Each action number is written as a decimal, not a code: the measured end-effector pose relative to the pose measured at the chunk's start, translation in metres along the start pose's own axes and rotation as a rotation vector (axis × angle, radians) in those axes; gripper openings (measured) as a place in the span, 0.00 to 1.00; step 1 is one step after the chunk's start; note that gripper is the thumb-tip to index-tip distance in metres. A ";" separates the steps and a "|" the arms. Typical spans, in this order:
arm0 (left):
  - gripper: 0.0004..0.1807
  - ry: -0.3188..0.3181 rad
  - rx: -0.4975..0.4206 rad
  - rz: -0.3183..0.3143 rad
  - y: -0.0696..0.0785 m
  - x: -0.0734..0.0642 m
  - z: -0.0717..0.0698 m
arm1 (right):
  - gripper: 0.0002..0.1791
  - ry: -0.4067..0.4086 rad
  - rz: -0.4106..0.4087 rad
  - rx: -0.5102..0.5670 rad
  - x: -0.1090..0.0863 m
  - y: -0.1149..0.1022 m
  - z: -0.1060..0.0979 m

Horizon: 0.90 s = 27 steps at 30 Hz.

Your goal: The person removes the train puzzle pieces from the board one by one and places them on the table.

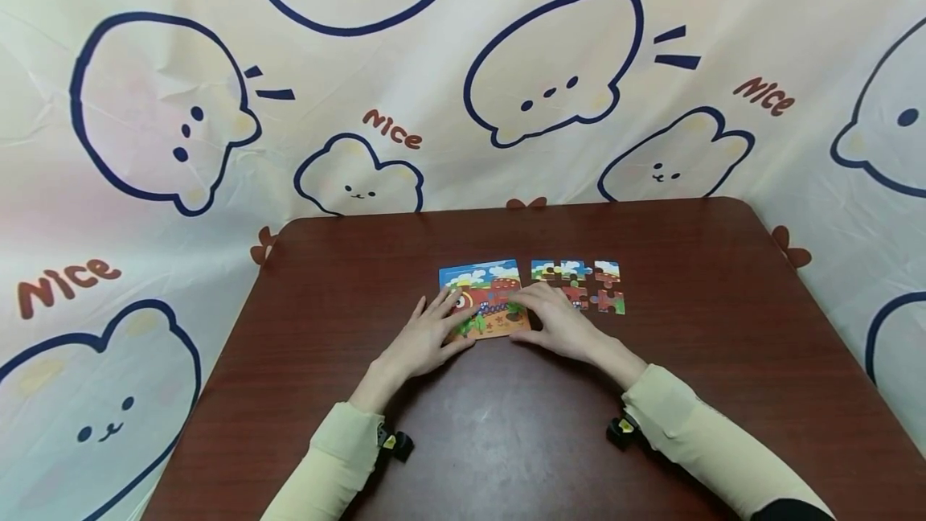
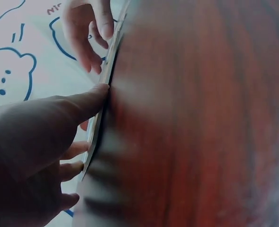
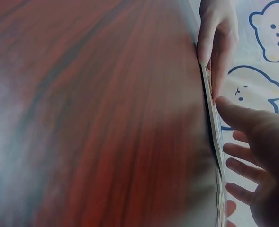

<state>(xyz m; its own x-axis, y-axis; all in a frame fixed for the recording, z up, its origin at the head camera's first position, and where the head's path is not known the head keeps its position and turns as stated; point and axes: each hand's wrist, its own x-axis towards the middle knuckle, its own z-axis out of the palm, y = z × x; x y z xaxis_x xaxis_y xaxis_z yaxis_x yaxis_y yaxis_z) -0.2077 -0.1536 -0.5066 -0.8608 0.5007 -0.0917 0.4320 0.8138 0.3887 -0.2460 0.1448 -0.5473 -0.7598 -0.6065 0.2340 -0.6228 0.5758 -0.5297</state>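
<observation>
Evidently nothing is grasped by the left hand (image 1: 423, 336); its fingers are spread and laid over the left part of the puzzle board (image 1: 495, 313), with the thumb set at the near edge. The right hand (image 1: 560, 324) is held loosely, neither clenched nor spread wide, over the board's right edge, its thumb by the near right corner; whether a piece is touched beneath its fingers cannot be told.

Just right of the board, loose pieces (image 1: 611, 301) are laid out in two rows, the lower row partly covered by the right hand, so no sure count can be made. The board's far edge is left uncovered. Wood is seen on all sides: a wide stretch of table (image 1: 506, 424) between the forearms, a narrower band towards the far edge.

Small black devices (image 1: 396, 445) are worn at the wrists. Pale sleeves (image 1: 347, 441) are cut off at the bottom of the head view.

On the backdrop (image 1: 448, 79), "Nice" can be read three times; in the left wrist view the word is cropped. From both wrists the board is seen nearly edge-on, its picture hidden.
</observation>
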 end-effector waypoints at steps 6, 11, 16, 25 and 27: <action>0.33 -0.007 0.021 -0.012 0.000 -0.001 0.001 | 0.34 0.013 -0.009 -0.072 0.005 -0.013 -0.002; 0.33 -0.007 0.029 -0.018 -0.001 -0.001 0.001 | 0.34 0.020 0.057 -0.002 0.009 -0.006 0.006; 0.33 -0.009 0.034 -0.017 -0.001 -0.001 0.001 | 0.35 0.047 0.102 0.006 0.014 -0.002 0.012; 0.33 -0.016 0.062 -0.014 0.000 0.001 -0.001 | 0.35 0.011 0.146 0.032 0.017 -0.022 -0.003; 0.33 -0.021 0.065 -0.016 0.000 0.001 -0.001 | 0.34 0.007 0.152 0.050 0.017 -0.016 0.001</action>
<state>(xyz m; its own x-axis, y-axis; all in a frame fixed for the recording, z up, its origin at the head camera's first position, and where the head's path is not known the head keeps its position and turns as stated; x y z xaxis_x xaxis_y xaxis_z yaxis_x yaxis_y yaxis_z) -0.2085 -0.1535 -0.5054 -0.8623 0.4927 -0.1170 0.4350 0.8390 0.3269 -0.2491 0.1249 -0.5359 -0.8460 -0.5105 0.1541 -0.4908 0.6325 -0.5992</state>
